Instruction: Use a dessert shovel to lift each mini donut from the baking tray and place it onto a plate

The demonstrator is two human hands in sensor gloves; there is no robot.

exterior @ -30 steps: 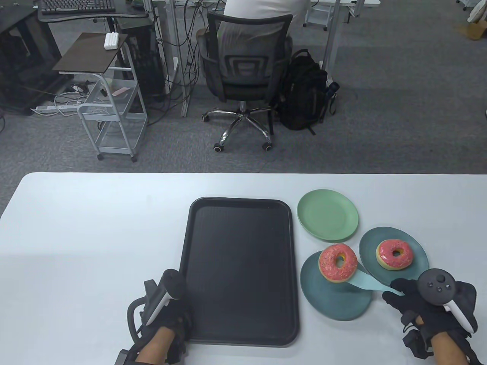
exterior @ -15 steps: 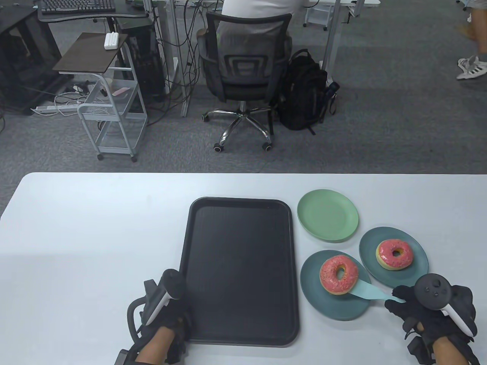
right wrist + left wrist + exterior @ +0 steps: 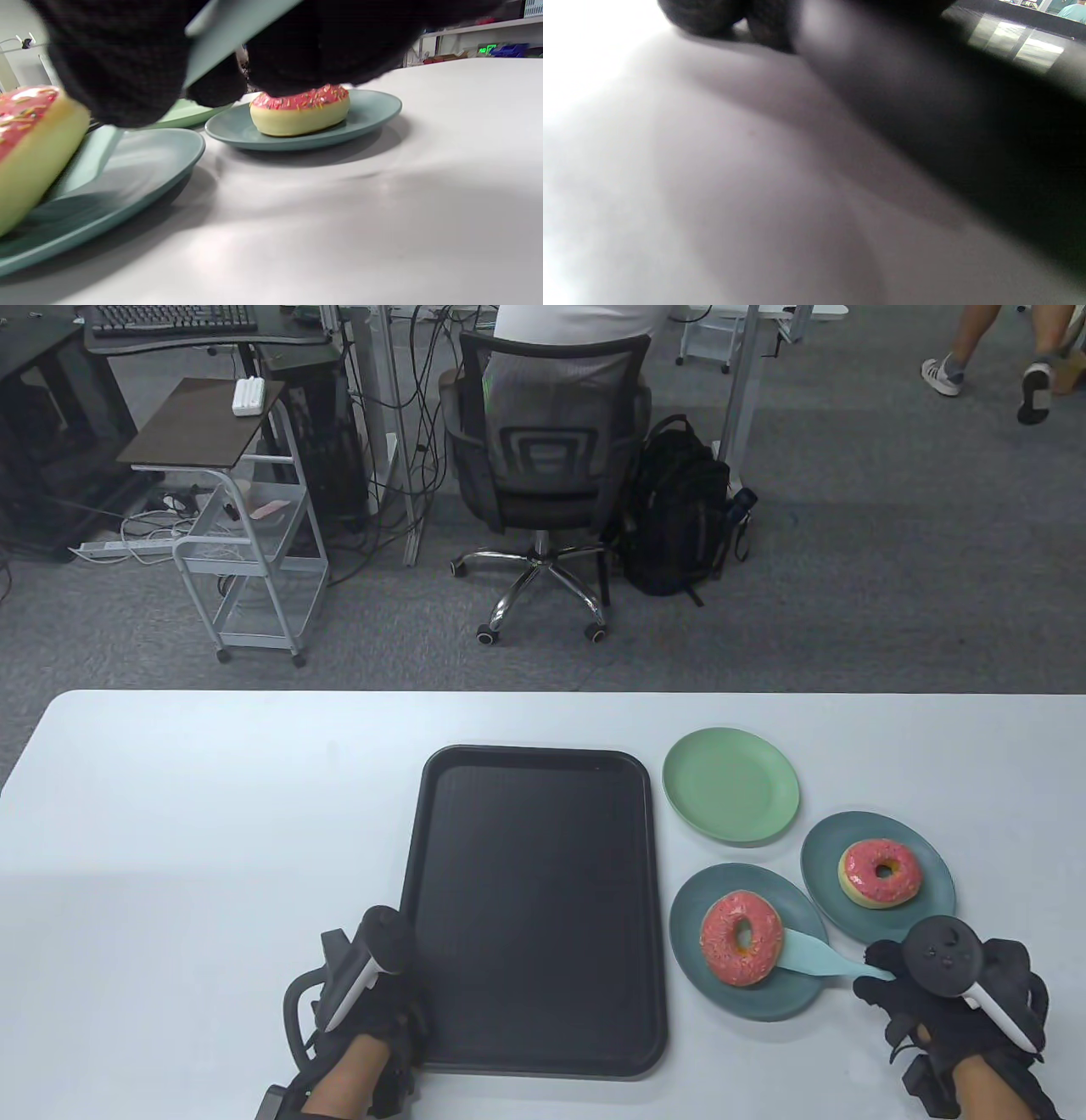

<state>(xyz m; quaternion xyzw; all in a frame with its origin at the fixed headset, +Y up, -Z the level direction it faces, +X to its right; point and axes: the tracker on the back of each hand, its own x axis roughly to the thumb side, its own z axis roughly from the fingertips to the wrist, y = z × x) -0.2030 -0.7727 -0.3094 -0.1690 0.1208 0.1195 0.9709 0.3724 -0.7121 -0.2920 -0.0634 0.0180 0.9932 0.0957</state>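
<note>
The black baking tray (image 3: 534, 899) holds no donuts. One pink sprinkled donut (image 3: 741, 937) sits on the near teal plate (image 3: 768, 1005), its right side resting on the blade of the light-blue dessert shovel (image 3: 810, 959). My right hand (image 3: 874, 971) pinches the shovel's handle just right of that plate. The right wrist view shows this donut (image 3: 29, 148) leaning on the shovel blade (image 3: 89, 156). A second pink donut (image 3: 880, 872) lies on the far teal plate (image 3: 929, 857). My left hand (image 3: 382, 1027) rests at the tray's near left corner, its fingers hidden.
A light green plate (image 3: 730, 785) stands bare behind the two teal plates. Beyond the white table (image 3: 212, 814) are an office chair (image 3: 543, 475), a backpack and a small cart. A person's legs (image 3: 984, 356) cross the floor at the far right.
The donut on the shovel has come down and moved left toward me onto the near teal plate. My right hand moved left with the shovel. The left hand stayed still.
</note>
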